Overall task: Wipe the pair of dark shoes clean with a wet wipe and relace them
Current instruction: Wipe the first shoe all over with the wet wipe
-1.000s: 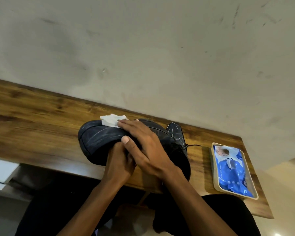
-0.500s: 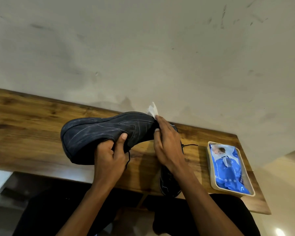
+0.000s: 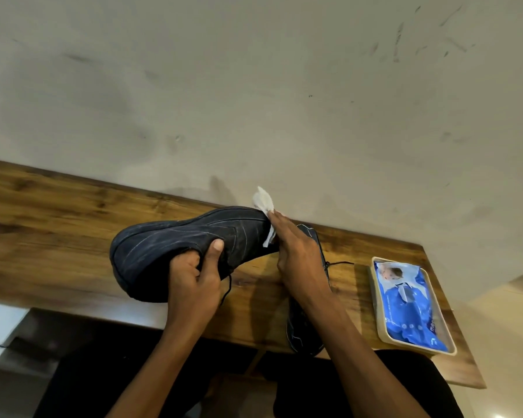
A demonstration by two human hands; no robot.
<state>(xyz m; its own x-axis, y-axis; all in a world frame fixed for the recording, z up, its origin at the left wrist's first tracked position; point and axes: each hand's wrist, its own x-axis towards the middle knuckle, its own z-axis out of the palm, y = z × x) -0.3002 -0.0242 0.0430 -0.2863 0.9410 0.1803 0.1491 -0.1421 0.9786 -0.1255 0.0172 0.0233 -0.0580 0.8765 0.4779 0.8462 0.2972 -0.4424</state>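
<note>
The left hand [image 3: 194, 285] had its grip curled round the middle of one dark shoe [image 3: 175, 248], thumb on the upper, holding it on its side above the table [image 3: 58, 224], toe toward 8 o'clock. At the shoe's 2 o'clock end the right hand [image 3: 299, 254] pressed a white wipe [image 3: 264, 203] against the heel, fingers fairly straight, the wipe caught beneath them. The second shoe [image 3: 302, 333] lay on the table under the right wrist, with a tray [image 3: 378, 315] of blue wipes at its 3 o'clock.
</note>
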